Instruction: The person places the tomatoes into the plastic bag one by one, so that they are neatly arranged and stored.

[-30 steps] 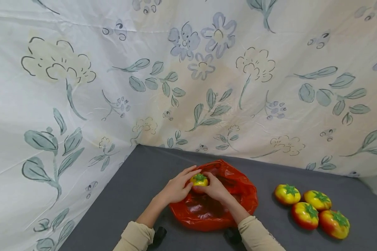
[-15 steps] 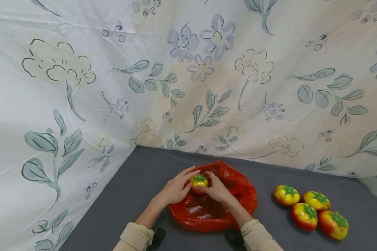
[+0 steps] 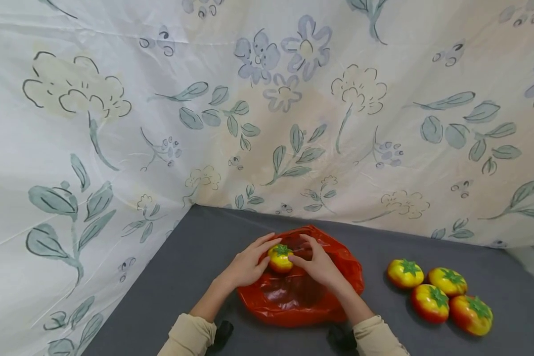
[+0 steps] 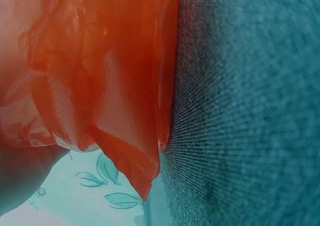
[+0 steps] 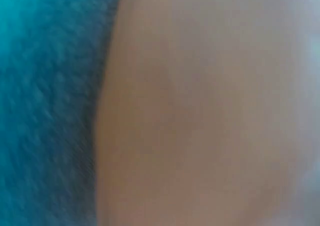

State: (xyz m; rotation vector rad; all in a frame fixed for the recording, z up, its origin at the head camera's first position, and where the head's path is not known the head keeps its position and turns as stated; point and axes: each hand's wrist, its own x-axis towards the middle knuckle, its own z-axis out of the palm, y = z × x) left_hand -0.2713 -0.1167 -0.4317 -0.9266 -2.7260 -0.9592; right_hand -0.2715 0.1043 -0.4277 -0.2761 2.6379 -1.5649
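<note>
In the head view, a shiny red-and-yellow toy tomato (image 3: 280, 259) with a green star-shaped top sits at the left inside of a red plastic bag (image 3: 289, 316) with a wide-spread mouth. My left hand (image 3: 246, 264) curves its fingers and thumb round the tomato's left side. To its right, my right hand (image 3: 318, 262) has its fingers spread apart, the thumb tip close to the tomato. Folds of the bag (image 4: 100, 86) fill much of the left wrist view and hide the left fingers. Only blurred skin of the right hand (image 5: 195, 116) shows in the right wrist view.
Several more toy tomatoes (image 3: 430, 302) lie grouped on the dark grey table (image 3: 173, 277), right of the bag. Floral cloth (image 3: 293, 123) hangs as a wall behind the table and along its left side.
My right hand has loosened its grip on the tomato and drawn slightly right, its fingers spreading. My left hand stays at the tomato.
</note>
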